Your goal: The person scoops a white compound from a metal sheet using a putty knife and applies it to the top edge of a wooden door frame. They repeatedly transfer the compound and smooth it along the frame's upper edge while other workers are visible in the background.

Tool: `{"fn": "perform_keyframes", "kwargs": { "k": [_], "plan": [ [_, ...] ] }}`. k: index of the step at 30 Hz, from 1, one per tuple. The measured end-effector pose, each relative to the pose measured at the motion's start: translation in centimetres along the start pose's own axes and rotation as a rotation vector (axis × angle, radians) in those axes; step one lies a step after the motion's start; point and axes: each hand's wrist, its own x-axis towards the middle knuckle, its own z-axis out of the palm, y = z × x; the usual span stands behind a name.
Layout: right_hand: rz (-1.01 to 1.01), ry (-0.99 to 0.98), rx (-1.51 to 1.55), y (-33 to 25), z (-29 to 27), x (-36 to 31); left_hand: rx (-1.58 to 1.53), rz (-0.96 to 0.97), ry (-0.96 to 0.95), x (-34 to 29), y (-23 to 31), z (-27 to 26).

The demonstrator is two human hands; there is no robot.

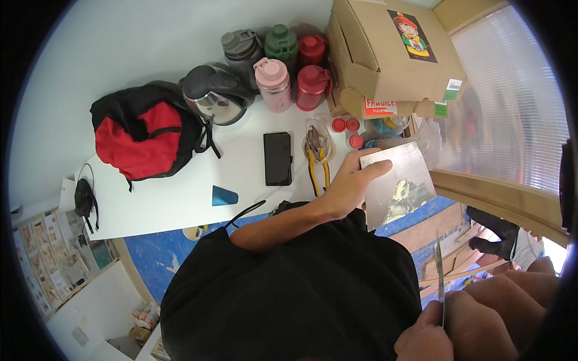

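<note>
My left hand (349, 183) is closed on the edge of a thin square metal sheet (385, 174), thumb lying on its upper face. A shiny patch with pale yellowish tones shows on the sheet's lower part; whether it is a smear or a reflection I cannot tell. At the lower right, my right hand (481, 319) grips a thin metal blade (439, 265), seen almost edge-on and pointing up, apart from the sheet. Its handle is hidden in the fingers. Nearest the left hand on the table lie pliers with yellow and black handles (318, 165).
The white table (162, 201) bears a black phone case (277, 159), a blue flat piece (224, 195), a red-black backpack (141, 135), a kettle (214, 90) and several bottles (274, 81). Cardboard boxes (385, 66) and red-capped containers (338, 125) stand right. Another person's legs (497, 234) show at right.
</note>
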Motion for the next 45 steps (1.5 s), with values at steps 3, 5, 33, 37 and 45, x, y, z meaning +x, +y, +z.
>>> {"fn": "perform_keyframes", "kwargs": {
  "k": [3, 5, 33, 37, 45],
  "plan": [
    [0.012, 0.012, 0.004, 0.1, 0.2, -0.2, 0.046, -0.007, -0.012, 0.2, 0.1, -0.3],
    [0.011, 0.012, 0.006, 0.1, 0.4, -0.4, 0.063, -0.007, -0.031, 0.3, 0.0, -0.5],
    [-0.035, 0.180, 0.074, -1.3, 5.6, -0.1, 0.110, -0.050, -0.075, -0.4, -2.0, -0.2],
    [-0.006, 0.213, 0.076, -1.5, 6.5, -0.5, 0.152, -0.117, -0.134, 0.1, -2.2, 0.1],
    [0.071, 0.299, 0.081, -2.0, 8.2, -1.5, 0.231, -0.173, -0.152, 0.4, -3.2, 1.3]
  ]
}}
